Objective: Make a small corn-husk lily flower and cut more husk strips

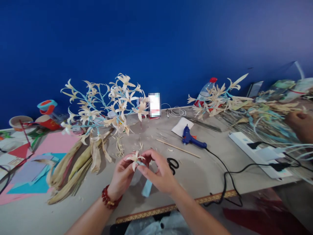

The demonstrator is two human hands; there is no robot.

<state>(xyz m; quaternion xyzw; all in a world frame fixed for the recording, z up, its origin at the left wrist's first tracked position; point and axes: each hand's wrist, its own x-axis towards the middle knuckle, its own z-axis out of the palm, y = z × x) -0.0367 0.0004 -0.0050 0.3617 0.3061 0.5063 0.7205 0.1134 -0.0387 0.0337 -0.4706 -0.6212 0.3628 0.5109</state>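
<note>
Between my two hands is a cream flower [135, 158] with pointed petals, which looks made of dried husk. My left hand [122, 178] is closed around it, a red bead bracelet at the wrist. The fingers of my right hand [160, 171] pinch at the flower's pale blue stem. From under that hand hangs a light blue strip [147, 188], its upper end hidden by the fingers. Black-handled scissors [173, 164] lie just beyond my right hand, blades hidden. Farther off, a thin wooden stick [179, 148] lies near a blue glue gun [192, 139].
Finished flower sprays [105, 104] stand at the back left, more [217, 98] at the right. Dried husks [73, 169] and coloured paper [31, 182] cover the left. A power strip [259, 156] with cables lies right, near another person's hand [299, 124]. A phone [154, 104] leans at the wall.
</note>
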